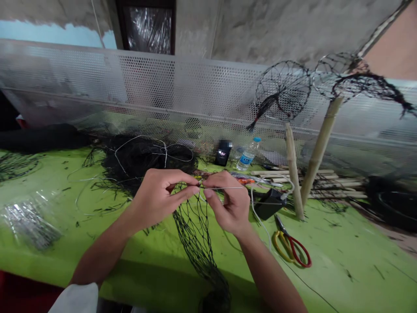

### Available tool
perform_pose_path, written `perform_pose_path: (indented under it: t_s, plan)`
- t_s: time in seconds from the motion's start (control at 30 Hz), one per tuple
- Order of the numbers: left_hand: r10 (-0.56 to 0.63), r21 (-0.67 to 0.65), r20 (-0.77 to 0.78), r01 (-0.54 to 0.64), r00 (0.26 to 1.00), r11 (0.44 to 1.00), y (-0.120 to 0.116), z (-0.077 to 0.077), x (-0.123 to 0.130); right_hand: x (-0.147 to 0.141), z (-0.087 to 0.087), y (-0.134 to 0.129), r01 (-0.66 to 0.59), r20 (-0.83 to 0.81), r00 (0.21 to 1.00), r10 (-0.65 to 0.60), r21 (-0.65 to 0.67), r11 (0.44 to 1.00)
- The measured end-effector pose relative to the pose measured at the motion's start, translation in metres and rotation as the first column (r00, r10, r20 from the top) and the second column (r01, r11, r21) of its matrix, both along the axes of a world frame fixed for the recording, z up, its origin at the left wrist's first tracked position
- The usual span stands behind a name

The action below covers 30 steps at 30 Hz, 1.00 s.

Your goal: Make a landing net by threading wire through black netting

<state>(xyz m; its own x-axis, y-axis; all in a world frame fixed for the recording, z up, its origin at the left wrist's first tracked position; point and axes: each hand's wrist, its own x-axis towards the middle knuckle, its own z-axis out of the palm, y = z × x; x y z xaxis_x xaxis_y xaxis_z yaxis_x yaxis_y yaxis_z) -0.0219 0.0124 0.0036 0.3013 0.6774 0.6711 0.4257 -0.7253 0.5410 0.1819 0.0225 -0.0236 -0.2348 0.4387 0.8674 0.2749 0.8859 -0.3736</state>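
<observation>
Head view shows a person's left hand (163,195) and right hand (230,202) nearly fingertip to fingertip above a green table (352,252). The left thumb and forefinger pinch together on the top edge of a black net (193,234), which hangs between the forearms toward the table's near edge. The right thumb and fingers are closed on a thin wire (224,188) running across them; the exact contact at the tips is too small to tell. Scissors (291,243) lie near the right forearm, just beside a black box (269,203). Behind the hands stand a bottle (247,155) and a black heap (143,158); at right, netted hoops (283,89) top two upright poles (321,148).
</observation>
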Motion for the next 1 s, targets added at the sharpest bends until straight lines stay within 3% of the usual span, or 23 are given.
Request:
perform_pose_path:
  t_s: [0.2,0.3,0.4,0.57,0.63,0.7,0.8,0.87,0.93,1.0]
  plan:
    - [0.052,0.088,0.006,-0.053,0.999,0.995,0.0,-0.002,0.004,-0.008,-0.01,-0.002,0.087,-0.063,0.994,-0.09,-0.048,0.995]
    - [0.065,0.126,0.006,-0.065,0.998,0.99,0.0,-0.003,0.006,-0.012,-0.014,-0.005,0.109,-0.103,0.987,-0.123,-0.138,0.984]
    - [0.075,0.243,-0.018,-0.068,0.997,0.968,0.002,-0.005,0.007,-0.014,-0.014,-0.008,0.038,-0.173,0.981,-0.088,-0.276,0.96]
    - [0.143,0.469,-0.092,-0.084,0.985,0.879,0.005,-0.007,0.008,-0.013,-0.011,-0.004,-0.138,-0.265,0.964,0.012,-0.461,0.877]
    - [0.153,0.442,-0.108,-0.091,0.982,0.892,0.004,-0.005,0.006,-0.014,-0.009,-0.002,-0.17,-0.264,0.964,0.038,-0.501,0.849]
    - [0.144,0.332,-0.11,-0.101,0.983,0.938,0.006,-0.002,0.003,-0.012,-0.004,-0.007,-0.165,-0.229,0.972,0.05,-0.521,0.837]
    - [0.183,0.177,-0.046,-0.172,0.982,0.969,0.013,0.001,-0.006,0.001,0.016,-0.035,-0.155,-0.096,0.988,0.122,-0.573,0.805]
    - [0.24,0.129,0.016,-0.24,0.971,0.962,0.02,0.001,-0.013,0.02,0.036,-0.062,-0.131,0.009,0.985,0.17,-0.601,0.788]
    - [0.289,0.1,0.053,-0.293,0.956,0.951,0.026,0.001,-0.02,0.047,0.051,-0.082,-0.017,0.149,0.981,0.126,-0.58,0.815]
    - [0.318,0.085,0.061,-0.322,0.946,0.943,0.029,0.001,-0.028,0.078,0.052,-0.088,0.035,0.337,0.921,0.194,-0.567,0.823]
